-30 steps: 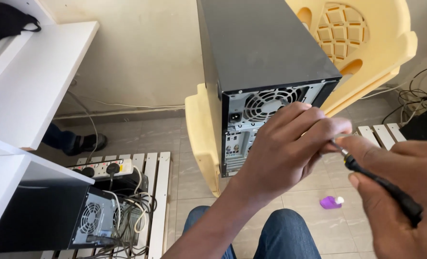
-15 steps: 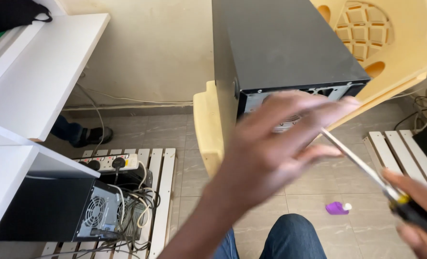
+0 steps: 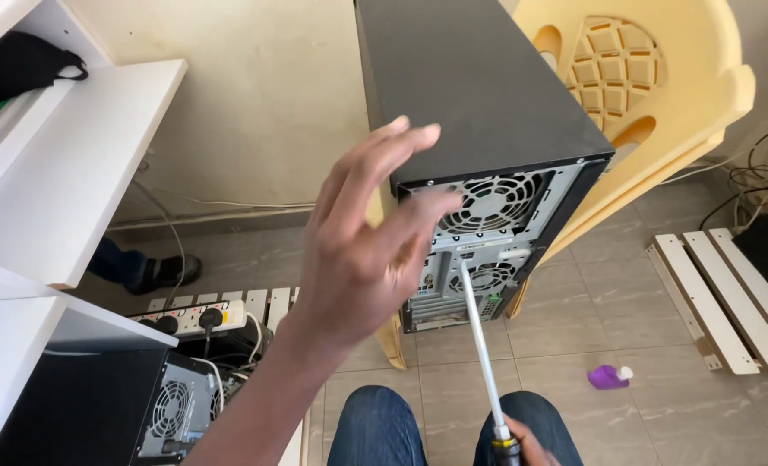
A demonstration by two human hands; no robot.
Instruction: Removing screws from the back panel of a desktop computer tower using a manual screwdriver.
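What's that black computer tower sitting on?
The computer tower rests on a yellow plastic chair, its backrest rising behind. The left hand covers part of the seat edge, so the contact underneath can't be seen.

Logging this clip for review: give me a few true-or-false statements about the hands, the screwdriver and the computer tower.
1. The black computer tower rests on a yellow plastic chair. True.
2. The left hand grips the screwdriver. False: it is open and empty; the right hand holds the handle.
3. The screwdriver tip is at the tower's rear panel. True.
4. A purple bottle stands on the white shelf. False: it lies on the tiled floor.
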